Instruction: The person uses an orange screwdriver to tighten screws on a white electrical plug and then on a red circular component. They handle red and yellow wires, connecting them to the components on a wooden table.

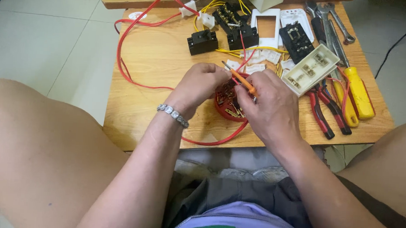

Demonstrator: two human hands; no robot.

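A low wooden table fills the upper middle of the frame. At its centre the left hand curls closed around the rim of a round red housing, steadying it. The right hand pinches a small orange screwdriver above it, fingers closed on the shaft. Good work here likely means keeping the blade square and the housing pinned flat. Inside the housing sit small brass terminals.
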